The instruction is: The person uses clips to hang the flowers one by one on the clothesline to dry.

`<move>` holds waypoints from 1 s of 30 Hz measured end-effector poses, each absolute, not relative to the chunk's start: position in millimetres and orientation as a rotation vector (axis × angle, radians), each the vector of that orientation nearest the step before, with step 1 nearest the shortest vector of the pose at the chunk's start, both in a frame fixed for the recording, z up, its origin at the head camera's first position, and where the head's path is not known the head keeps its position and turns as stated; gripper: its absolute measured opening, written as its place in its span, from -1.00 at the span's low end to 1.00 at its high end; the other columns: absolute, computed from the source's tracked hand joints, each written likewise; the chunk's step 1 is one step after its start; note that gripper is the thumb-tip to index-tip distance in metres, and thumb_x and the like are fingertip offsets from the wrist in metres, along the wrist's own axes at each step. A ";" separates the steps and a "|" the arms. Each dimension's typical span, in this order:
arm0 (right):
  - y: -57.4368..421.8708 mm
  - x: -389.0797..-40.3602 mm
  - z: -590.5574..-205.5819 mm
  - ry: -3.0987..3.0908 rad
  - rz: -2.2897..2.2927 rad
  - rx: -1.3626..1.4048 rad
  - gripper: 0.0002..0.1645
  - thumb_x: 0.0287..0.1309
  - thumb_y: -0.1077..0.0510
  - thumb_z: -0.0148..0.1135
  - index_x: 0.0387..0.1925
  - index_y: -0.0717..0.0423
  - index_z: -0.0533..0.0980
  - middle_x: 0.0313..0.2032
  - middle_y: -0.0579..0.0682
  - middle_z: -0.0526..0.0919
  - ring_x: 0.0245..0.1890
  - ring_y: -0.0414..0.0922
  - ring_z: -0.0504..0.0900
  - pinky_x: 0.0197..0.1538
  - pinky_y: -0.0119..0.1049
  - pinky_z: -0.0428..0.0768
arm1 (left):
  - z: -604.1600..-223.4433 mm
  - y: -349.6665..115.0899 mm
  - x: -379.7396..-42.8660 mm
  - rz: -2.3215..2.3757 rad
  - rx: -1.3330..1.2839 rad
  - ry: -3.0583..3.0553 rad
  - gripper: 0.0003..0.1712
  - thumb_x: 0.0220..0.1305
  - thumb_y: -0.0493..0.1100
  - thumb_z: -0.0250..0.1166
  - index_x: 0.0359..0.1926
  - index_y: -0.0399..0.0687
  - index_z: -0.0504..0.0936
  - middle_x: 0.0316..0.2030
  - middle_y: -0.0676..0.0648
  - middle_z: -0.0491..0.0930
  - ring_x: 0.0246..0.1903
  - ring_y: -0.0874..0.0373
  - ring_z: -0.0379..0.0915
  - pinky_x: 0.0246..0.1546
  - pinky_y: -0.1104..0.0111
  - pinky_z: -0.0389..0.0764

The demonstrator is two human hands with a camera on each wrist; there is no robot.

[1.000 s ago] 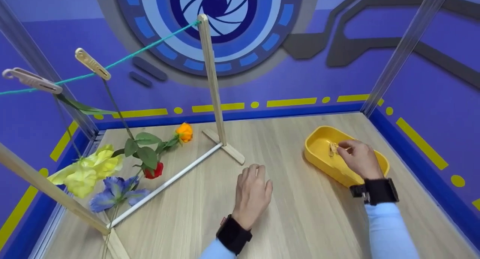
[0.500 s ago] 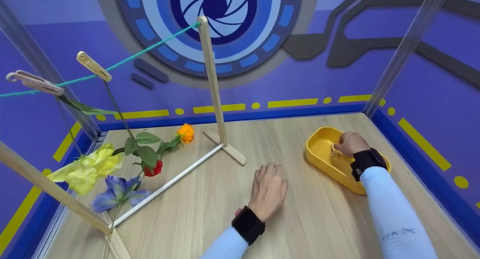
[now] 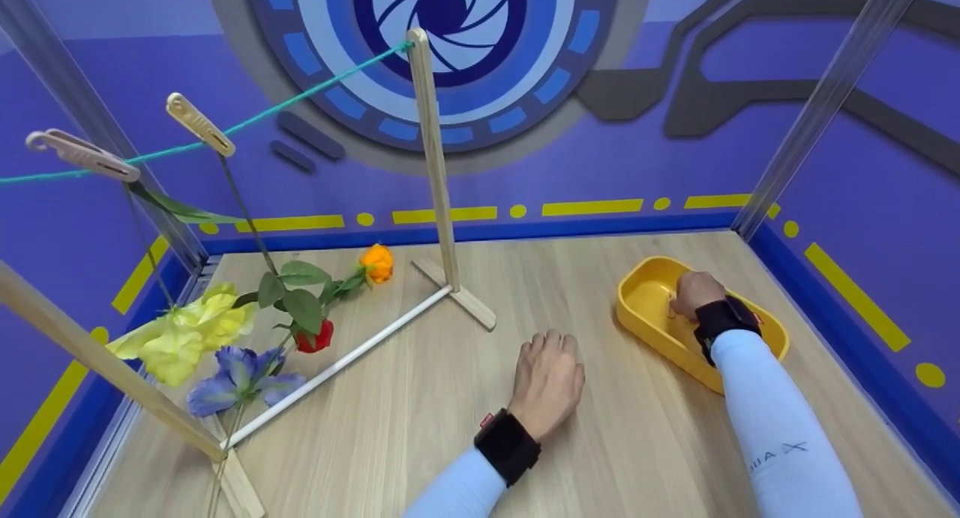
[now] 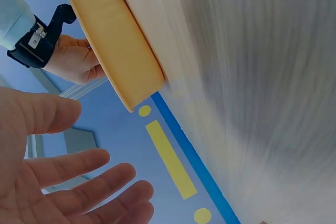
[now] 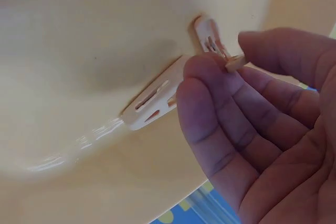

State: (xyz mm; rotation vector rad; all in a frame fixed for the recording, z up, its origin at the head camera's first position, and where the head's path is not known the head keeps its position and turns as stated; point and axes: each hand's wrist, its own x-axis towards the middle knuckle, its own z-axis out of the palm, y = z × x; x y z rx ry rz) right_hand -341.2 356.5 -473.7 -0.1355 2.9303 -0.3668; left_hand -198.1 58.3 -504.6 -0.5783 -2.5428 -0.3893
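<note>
My right hand [image 3: 694, 289] reaches into a yellow tray [image 3: 660, 347] at the right of the table. In the right wrist view its thumb and fingertips pinch the end of a small pale clothespin [image 5: 234, 63]. Another clothespin [image 5: 152, 100] lies on the tray floor beside the fingers, partly hidden behind them. My left hand [image 3: 549, 383] is held over the middle of the table, left of the tray, holding nothing. The left wrist view shows its fingers [image 4: 89, 182] spread and loosely bent, with the tray's side wall beyond.
A wooden stand [image 3: 429, 158] carries a green cord [image 3: 300, 97] on the left. Two clothespins on it, one beige [image 3: 199, 124], one pinkish [image 3: 84, 155], hold stems. Below are a yellow flower [image 3: 187, 334], a red rose [image 3: 315, 336], a purple flower [image 3: 238, 379] and an orange rose [image 3: 377, 263].
My right hand has turned and dipped deeper into the tray, its forearm swinging further over the table. The left hand has shifted right, toward the tray.
</note>
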 end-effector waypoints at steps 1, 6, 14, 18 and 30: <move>357.0 -340.2 -473.3 2.937 -0.353 -0.142 -0.75 0.20 0.30 0.26 -0.58 0.28 0.49 -0.68 0.01 0.48 -0.66 -0.09 0.49 -0.53 -0.35 0.41 | -505.0 58.1 -198.2 -0.389 -0.577 -2.545 -0.83 0.25 -0.08 0.46 -0.32 -0.05 0.66 -0.37 0.00 0.56 -0.34 0.10 0.51 -0.34 0.32 0.50; 361.0 -333.7 -465.1 2.932 -0.416 -0.138 -0.81 0.21 0.38 0.16 -0.52 0.33 0.54 -0.63 0.05 0.52 -0.62 -0.06 0.50 -0.53 -0.34 0.43 | -505.1 54.5 -196.8 -0.388 -0.567 -2.540 -0.80 0.22 -0.07 0.47 -0.29 -0.07 0.67 -0.35 -0.01 0.57 -0.34 0.09 0.52 -0.34 0.31 0.50; 363.1 -315.5 -445.2 2.914 -0.614 -0.143 -0.76 0.23 0.39 0.11 -0.16 0.47 0.63 -0.48 0.13 0.64 -0.50 -0.06 0.57 -0.40 -0.25 0.57 | -506.2 41.8 -190.8 -0.400 -0.557 -2.492 -0.78 0.17 -0.10 0.49 -0.30 -0.11 0.65 -0.37 -0.02 0.57 -0.36 0.09 0.51 -0.37 0.32 0.49; 352.8 -300.3 -437.1 2.977 -0.727 -0.173 -0.74 0.30 0.35 0.14 -0.08 0.46 0.62 -0.38 0.22 0.70 -0.45 -0.04 0.62 -0.28 -0.14 0.63 | -505.7 32.3 -187.7 -0.397 -0.540 -2.474 -0.77 0.14 -0.12 0.49 -0.29 -0.13 0.65 -0.35 -0.04 0.57 -0.36 0.07 0.51 -0.37 0.30 0.49; 301.1 -262.2 -423.6 3.072 -1.032 -0.219 -0.78 0.42 0.32 0.15 -0.03 0.37 0.63 -0.19 0.27 0.73 -0.29 0.06 0.72 -0.14 -0.05 0.73 | -508.4 -1.0 -189.1 -0.456 -0.504 -2.453 -0.76 0.13 -0.18 0.48 -0.22 -0.22 0.68 -0.29 -0.11 0.62 -0.35 0.03 0.53 -0.37 0.25 0.55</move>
